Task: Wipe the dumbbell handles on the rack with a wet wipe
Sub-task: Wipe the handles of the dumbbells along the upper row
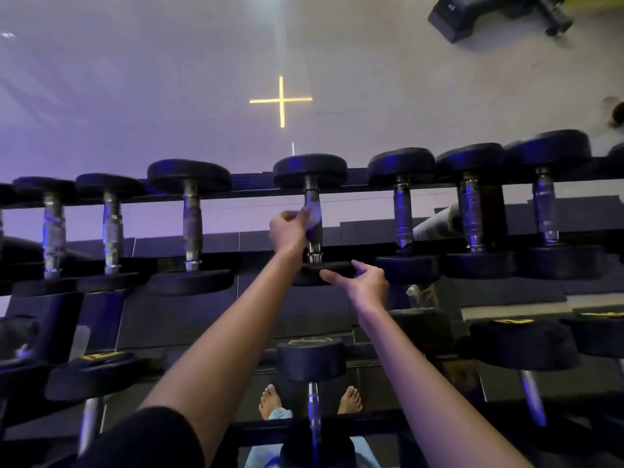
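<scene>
Pale floor [169,79], yellow cross [281,101], purple light.

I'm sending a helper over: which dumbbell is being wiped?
On the rack's top rail, find the dumbbell below the yellow cross. It alone has a white wipe pressed to its handle by the left hand.

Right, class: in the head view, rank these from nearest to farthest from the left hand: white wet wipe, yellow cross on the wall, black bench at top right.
1. White wet wipe, in the left hand.
2. Yellow cross, above.
3. Black bench, top right.
</scene>
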